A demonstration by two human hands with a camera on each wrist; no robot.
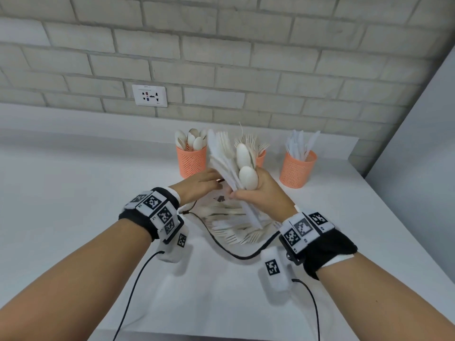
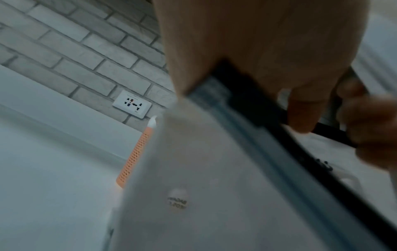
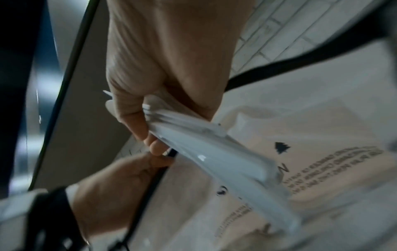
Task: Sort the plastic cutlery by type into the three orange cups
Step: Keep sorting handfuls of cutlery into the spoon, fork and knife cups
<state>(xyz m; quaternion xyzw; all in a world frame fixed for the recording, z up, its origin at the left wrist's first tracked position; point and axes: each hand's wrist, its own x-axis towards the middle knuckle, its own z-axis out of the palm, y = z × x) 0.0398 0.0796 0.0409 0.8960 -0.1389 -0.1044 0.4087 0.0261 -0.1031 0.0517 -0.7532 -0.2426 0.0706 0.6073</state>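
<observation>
1. Three orange cups stand in a row at the far side of the white counter, against the brick wall: the left cup holds spoons, the middle cup holds forks and is mostly hidden behind the raised bundle, and the right cup holds knives.
2. The right hand has its fingers curled round a mixed bundle of cutlery, gripping it low on the handles. The right wrist view shows the handle ends sticking out below the fist.
3. The bundle's long axis runs up and away from the hand, leaning to the far left, so its heads fan out in front of the gap between the left and middle cups. Two spoon bowls sit nearest the fist; knives and forks rise above them.
4. The left hand is just left of the bundle, its fingers reaching toward the handles. Whether they pinch a piece or only touch cannot be told; the left wrist view is blurred.
5. More loose cutlery lies in a clear bag on the counter, under and nearer than both hands.
6. My judgement: the next move is to draw one piece out along the bundle's axis. The left hand is nearer the spoon cup, the right nearer the knife cup.
</observation>
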